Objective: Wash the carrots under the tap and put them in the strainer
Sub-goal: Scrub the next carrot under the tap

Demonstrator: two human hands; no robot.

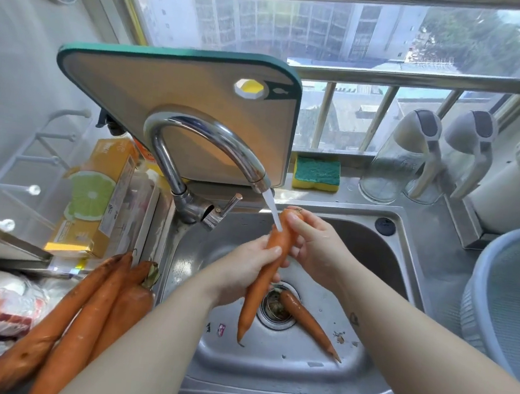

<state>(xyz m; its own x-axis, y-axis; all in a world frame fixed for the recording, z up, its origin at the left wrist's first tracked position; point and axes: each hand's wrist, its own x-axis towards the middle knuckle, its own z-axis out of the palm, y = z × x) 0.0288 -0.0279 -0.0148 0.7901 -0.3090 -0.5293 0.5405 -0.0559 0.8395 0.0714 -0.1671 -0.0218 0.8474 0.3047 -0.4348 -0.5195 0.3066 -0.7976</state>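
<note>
The tap point(193, 142) is glossy, mirror-bright metal. The sink point(263, 370) is duller brushed steel, wet and speckled. The cutting board point(179, 98) has a matt tan face and a smooth green plastic rim. The sponge point(317, 172) is soft yellow foam with a rough green top. The carrot point(261, 282) under the water looks wet and smooth, while the carrots point(80, 312) on the desk look dull and dirt-marked. The strainer point(509, 293) is pale matt plastic with fine mesh.

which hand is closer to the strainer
Right. The right hand holds the carrot by its top, left of the strainer; the left hand holds it lower, farther left.
</note>
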